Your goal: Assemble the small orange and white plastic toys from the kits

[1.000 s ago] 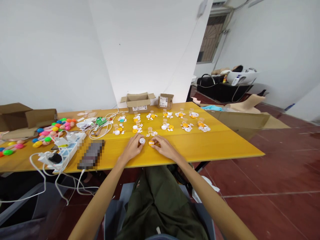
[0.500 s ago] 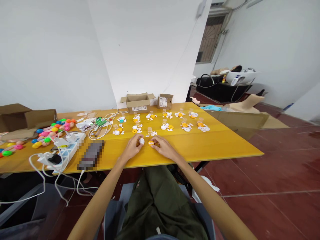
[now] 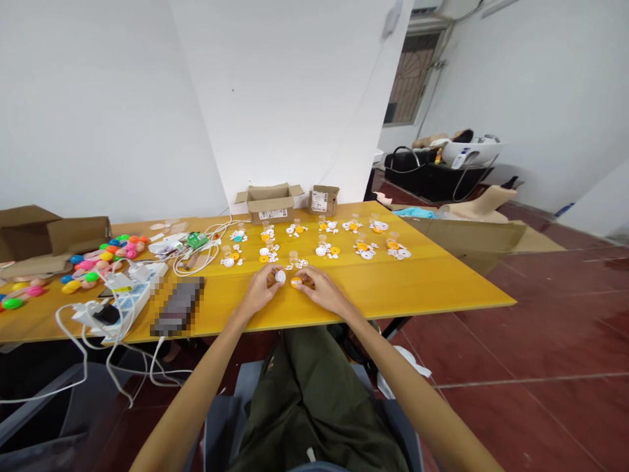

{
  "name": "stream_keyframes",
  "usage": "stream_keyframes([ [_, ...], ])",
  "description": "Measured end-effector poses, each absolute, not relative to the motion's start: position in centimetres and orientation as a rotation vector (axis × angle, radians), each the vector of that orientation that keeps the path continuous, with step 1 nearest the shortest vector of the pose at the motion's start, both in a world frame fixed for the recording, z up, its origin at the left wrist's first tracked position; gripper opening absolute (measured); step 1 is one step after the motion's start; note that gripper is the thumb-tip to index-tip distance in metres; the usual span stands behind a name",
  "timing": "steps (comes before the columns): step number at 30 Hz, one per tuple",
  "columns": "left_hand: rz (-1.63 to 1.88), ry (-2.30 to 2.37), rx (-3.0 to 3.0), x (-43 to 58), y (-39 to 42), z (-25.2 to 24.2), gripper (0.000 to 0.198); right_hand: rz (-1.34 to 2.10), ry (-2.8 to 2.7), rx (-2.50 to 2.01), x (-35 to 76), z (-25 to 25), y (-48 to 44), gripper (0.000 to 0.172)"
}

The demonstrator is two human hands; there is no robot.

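Observation:
Between the thumb and fingers of my left hand is a round white plastic disc, tilted up off the table. My right hand pinches a round orange plastic piece with some white on it, close to the tabletop. The two pieces are a small gap apart. Just beyond my hands stands a small clear cup with white perforated bits around it. Farther back lie several similar groups of white and orange discs, such as a white disc and an orange disc.
Two cardboard boxes stand against the wall. On the left are a power strip with white cables, a pixelated dark phone-like device, colourful plastic pieces and a green circuit board. The yellow table's front edge runs below my forearms.
The white disc in my left hand has tipped slightly and moved a little right, towards the orange piece. Both hands keep their grips; the view has shifted slightly.

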State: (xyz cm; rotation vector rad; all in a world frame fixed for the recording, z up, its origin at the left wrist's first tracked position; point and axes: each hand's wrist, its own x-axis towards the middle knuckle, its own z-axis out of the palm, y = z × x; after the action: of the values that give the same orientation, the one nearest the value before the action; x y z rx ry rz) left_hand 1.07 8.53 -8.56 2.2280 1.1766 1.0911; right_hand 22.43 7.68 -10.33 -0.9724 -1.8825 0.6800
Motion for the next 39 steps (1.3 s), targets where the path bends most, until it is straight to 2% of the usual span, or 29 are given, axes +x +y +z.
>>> stream_keyframes([
  [18,1.174,1.092,2.425,6.3,9.0,-8.4,0.029,0.982,-1.526,-0.889,22.8,-10.2,8.2,0.035],
  [25,1.111,1.106,2.429,5.0,8.7,-8.9,0.053,1.053,-1.428,-0.879,23.5,-10.4,8.8,0.041],
  [31,1.036,1.191,2.376,3.8,9.1,-9.4,0.040,1.107,-1.398,-0.900,23.7,-10.7,9.1,0.043],
  [39,0.952,1.237,2.351,3.7,9.6,-9.7,0.017,1.007,-1.512,-0.904,23.7,-10.9,9.1,0.039],
])
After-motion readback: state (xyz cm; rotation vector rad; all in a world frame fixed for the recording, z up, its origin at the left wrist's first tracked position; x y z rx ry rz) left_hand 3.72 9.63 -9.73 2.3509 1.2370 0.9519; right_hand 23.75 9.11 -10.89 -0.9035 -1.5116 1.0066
